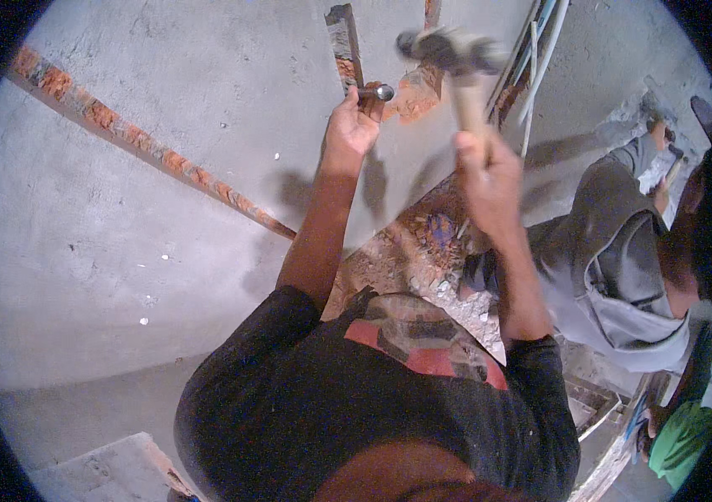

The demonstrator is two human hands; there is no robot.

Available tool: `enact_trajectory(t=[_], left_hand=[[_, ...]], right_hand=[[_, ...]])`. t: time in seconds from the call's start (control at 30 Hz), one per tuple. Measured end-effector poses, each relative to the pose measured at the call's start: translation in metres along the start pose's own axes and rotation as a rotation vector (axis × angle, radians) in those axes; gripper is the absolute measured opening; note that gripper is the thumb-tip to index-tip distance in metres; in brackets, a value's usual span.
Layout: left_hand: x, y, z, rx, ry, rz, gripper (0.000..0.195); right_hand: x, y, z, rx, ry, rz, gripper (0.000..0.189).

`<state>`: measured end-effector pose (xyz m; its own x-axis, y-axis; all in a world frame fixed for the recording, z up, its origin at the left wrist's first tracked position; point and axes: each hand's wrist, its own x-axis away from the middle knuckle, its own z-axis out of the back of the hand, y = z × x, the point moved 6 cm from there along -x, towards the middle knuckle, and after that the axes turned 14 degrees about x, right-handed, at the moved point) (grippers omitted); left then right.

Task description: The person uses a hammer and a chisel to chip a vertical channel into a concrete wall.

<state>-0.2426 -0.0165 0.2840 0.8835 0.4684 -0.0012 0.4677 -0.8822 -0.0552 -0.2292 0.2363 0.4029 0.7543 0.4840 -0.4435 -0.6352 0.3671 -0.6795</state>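
Observation:
My left hand [356, 122] grips a metal chisel [373, 93], its round struck end facing me. The chisel meets the grey plastered wall [224, 119] at the lower end of a short cut channel [346, 50] that bares red brick; its tip is hidden. In my right hand [491, 182] is the wooden handle of a hammer [453, 50], raised to the right of the chisel and blurred by motion. Between the two, a patch of exposed brick [417, 100] shows in the plaster.
A long chased groove [136, 141] slants down the wall at left. Pipes [535, 69] run up the wall at right. Rubble [437, 263] covers the floor below. Close on my right, a co-worker in grey [619, 188] holds a hammer at the wall; another person in green [685, 439] is lower right.

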Motion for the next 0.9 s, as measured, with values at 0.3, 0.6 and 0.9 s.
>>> enact_trajectory(t=[0.3, 0.6, 0.9], left_hand=[[-0.008, 0.001, 0.001, 0.05, 0.103, -0.046, 0.02], [-0.007, 0.005, -0.012, 0.063, 0.051, -0.096, 0.019], [-0.019, -0.002, 0.001, 0.088, 0.037, 0.027, 0.017]], right_hand=[[-0.004, -0.022, 0.028, -0.457, 0.375, 0.436, 0.034], [-0.012, -0.006, 0.013, -0.155, 0.032, -0.019, 0.033], [-0.012, -0.034, 0.006, -0.44, 0.18, 0.28, 0.027]])
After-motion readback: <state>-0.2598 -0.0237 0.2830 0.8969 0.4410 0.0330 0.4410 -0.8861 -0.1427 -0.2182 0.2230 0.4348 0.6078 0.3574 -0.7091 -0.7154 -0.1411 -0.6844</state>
